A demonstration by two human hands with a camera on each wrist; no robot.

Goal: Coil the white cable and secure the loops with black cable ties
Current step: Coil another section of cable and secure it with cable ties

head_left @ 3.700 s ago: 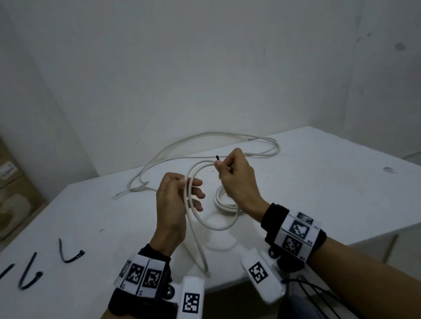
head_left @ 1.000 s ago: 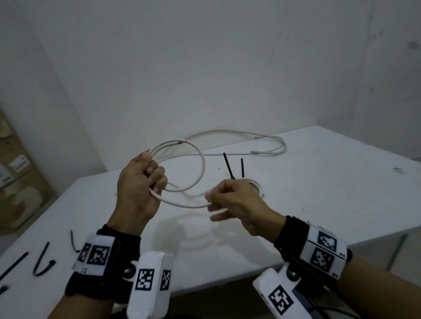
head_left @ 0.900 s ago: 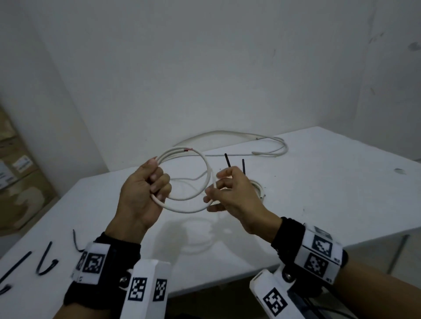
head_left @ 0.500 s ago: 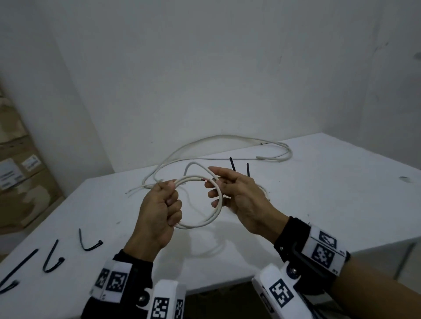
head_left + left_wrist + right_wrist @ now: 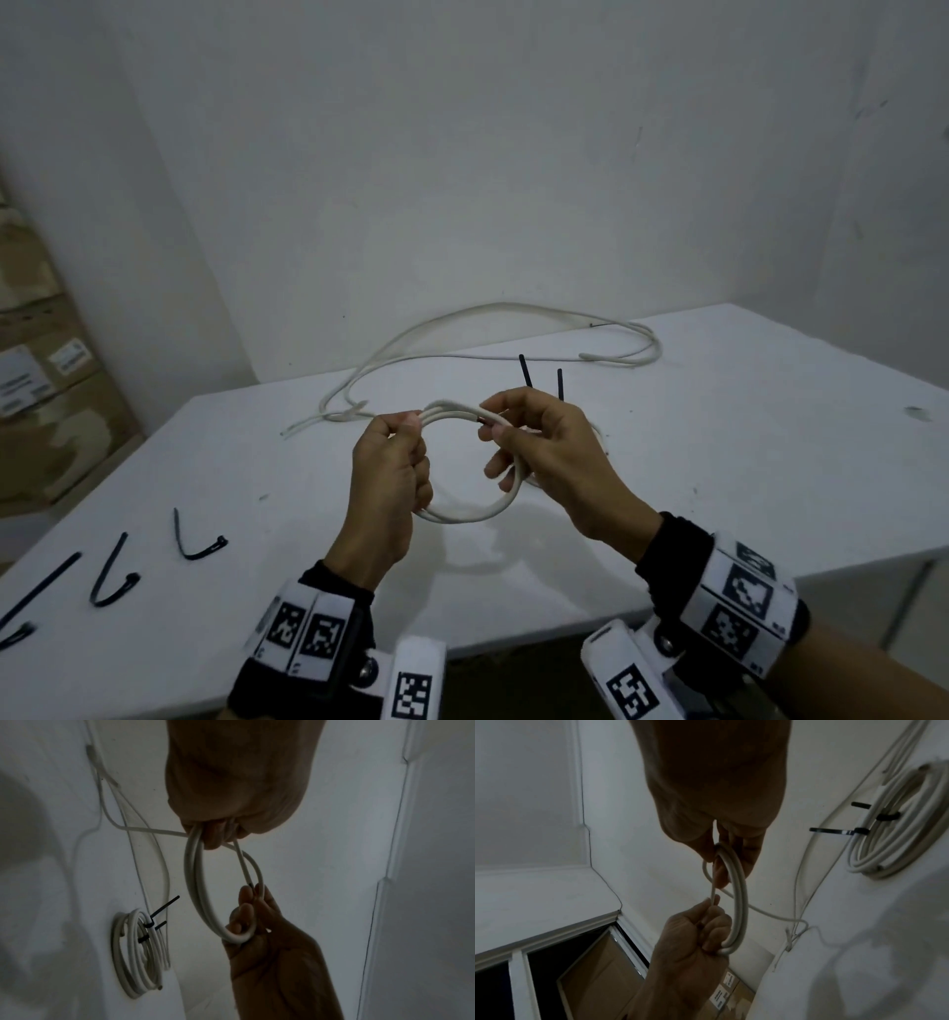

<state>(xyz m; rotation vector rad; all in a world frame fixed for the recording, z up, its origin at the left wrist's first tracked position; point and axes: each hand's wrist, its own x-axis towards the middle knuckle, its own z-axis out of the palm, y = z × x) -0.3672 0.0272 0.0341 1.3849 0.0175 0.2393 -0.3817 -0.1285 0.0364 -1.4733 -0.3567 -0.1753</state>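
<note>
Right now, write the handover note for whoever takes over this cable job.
Left hand: grips the left side of the white cable coil, held above the table.
Right hand: pinches the cable's free end against the coil's right side.
Done: a finished coil lies on the table behind the hands, bound with two black ties.
Left: the held coil carries no tie yet. Loose cable ties lie at the table's near left. More uncoiled cable lies at the back.

White table (image 5: pixel 719 462) bearing tied coil (image 5: pixel 138 951), loose ties (image 5: pixel 115 575).
</note>
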